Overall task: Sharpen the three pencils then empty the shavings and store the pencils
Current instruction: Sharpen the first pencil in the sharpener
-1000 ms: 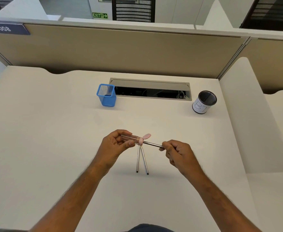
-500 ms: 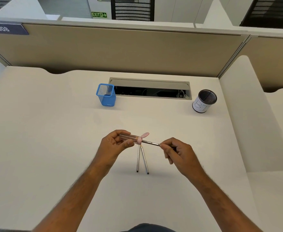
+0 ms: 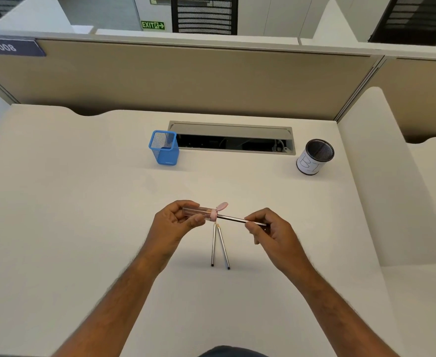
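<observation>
My left hand (image 3: 171,222) grips a clear tube-shaped sharpener (image 3: 201,212) with a pink cap end, held level above the desk. A silver pencil (image 3: 233,219) is stuck into that pink end, and my right hand (image 3: 271,231) pinches its shaft between thumb and fingers. Two more silver pencils (image 3: 219,246) lie on the desk just below, their tips close together under the sharpener and their far ends spread toward me.
A blue mesh holder (image 3: 164,148) stands at the back left of the white desk (image 3: 70,215). A round black mesh cup with a white label (image 3: 314,157) stands at the back right. Between them is an open cable slot (image 3: 231,139). A partition wall runs behind.
My right hand has shifted slightly on the pencil, which stays in the sharpener. The left hand and the two lying pencils keep their places.
</observation>
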